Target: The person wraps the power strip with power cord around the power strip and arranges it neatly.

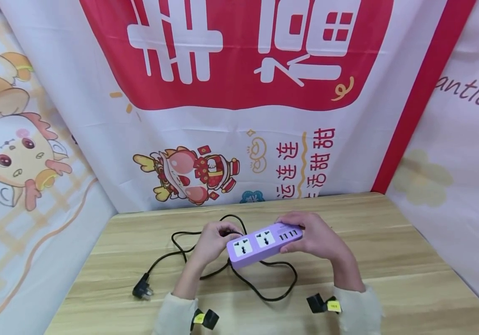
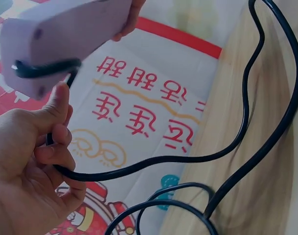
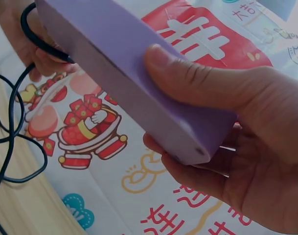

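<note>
A purple power strip with two white sockets and several USB ports is held tilted above the table. My right hand grips its right end, thumb on one face and fingers on the opposite side, as the right wrist view shows. At the other end, my left hand holds the black cord in curled fingers close to where it leaves the strip. The left thumb is beside the strip's end. From there the cord runs in loose loops over the table to a black plug lying at the left.
The wooden table reaches back to a printed cloth hanging behind it. More printed cloth stands along the right side and the left side. Black straps with yellow tags sit at both wrists.
</note>
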{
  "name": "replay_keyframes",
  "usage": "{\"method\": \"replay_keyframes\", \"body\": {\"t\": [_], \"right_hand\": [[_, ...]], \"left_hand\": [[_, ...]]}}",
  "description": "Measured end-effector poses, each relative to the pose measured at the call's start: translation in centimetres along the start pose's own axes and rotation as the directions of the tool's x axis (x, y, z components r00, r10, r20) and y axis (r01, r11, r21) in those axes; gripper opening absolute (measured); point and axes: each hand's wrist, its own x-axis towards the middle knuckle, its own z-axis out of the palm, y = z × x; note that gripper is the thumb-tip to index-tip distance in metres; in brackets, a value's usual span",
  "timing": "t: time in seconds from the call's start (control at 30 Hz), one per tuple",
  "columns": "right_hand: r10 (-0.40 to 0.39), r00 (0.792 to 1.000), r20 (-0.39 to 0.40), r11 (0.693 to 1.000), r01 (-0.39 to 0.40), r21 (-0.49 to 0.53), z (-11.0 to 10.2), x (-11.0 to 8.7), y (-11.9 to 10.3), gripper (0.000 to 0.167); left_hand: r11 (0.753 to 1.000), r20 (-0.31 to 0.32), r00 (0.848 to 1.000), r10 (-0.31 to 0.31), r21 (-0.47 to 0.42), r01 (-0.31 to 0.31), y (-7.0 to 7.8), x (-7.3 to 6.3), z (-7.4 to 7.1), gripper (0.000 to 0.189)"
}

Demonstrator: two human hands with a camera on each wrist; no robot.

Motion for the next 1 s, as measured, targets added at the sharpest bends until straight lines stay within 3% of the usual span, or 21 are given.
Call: {"method": "replay_keyframes", "body": {"t": [0.27,0.4,0.6,0.7,0.83,1.0], "right_hand": [[0.032,0.999,-0.016,0.988,-0.034,-0.148,0.6,0.2,-0.3,0.060],[0.058,0.997,-0.052,0.975,-0.068,-0.212,0.9,0.3,-0.7,0.058],[0.099,0.985,-0.139,0.957,-0.132,-0.257,1.9,0.9,-0.9,0.064],[0.086,0.974,-0.209,0.953,-0.142,-0.269,2.3,1.2,-0.9,0.066],[0.076,0.948,-0.309,0.957,-0.156,-0.243,2.7,1.5,-0.8,0.066],[0.093,0.915,-0.392,0.971,-0.169,-0.166,3.0,1.8,-0.5,0.067]], "left_hand": [[0.979,-0.068,0.996,0.061,0.200,-0.046,0.8,-0.4,-0.3,0.004],[0.967,-0.105,0.989,0.099,0.245,-0.071,1.4,-0.6,-0.3,0.006],[0.926,-0.120,0.966,0.228,0.334,-0.176,2.6,-0.9,0.1,0.007],[0.940,-0.142,0.966,0.214,0.299,-0.164,2.9,-1.0,0.4,0.011],[0.981,-0.172,0.976,0.133,0.165,-0.105,3.1,-1.1,0.4,0.015],[0.995,-0.222,0.971,0.095,0.062,-0.083,3.3,-1.2,0.3,0.011]]}}
